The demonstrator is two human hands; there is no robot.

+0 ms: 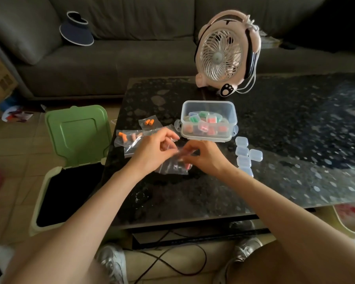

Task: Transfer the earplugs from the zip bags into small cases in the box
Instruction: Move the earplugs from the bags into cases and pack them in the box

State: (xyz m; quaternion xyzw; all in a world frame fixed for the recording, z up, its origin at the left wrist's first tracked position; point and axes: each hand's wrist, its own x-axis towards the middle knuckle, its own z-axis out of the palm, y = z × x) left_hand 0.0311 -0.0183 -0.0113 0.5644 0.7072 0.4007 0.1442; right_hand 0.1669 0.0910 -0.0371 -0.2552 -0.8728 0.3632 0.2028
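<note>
— Where does this take place?
— At a dark, speckled glass table (pixel 295 140) in front of a grey sofa (pixel 131 58). A pink fan (pixel 223 54) stands at the table's far edge, facing the person.

— And the task's things?
— A clear box (pixel 208 102) sits near the middle of the table, just in front of the fan. It is filled with small cases (pixel 205 124) showing red and green contents. A cluster of empty cases (pixel 246 154) lies beside its right end, toward the near edge. Loose zip bags (pixel 131 140) holding orange earplugs (pixel 149 121) lie by the left edge.

— The hands?
— The left hand (pixel 152 151) and the right hand (pixel 205 156) meet just before the box. Each pinches the top of one clear zip bag (pixel 173 166) with curled fingertips. The bag hangs down to the tabletop, and pinkish earplugs (pixel 187 166), as far as the blur lets me judge, lie in its lower right corner.

— What blocks the view?
— The fingers hide the bag's mouth, so I cannot tell whether it is sealed. The left hand also covers part of the loose zip bags.

— Anything around the table?
— A bin (pixel 78 132) with a raised green lid stands on the floor against the left edge. A dark visor (pixel 77 29) lies on the sofa. A black cable (pixel 172 263) runs over the floor below the near edge, between two pale shoes (pixel 111 261).
</note>
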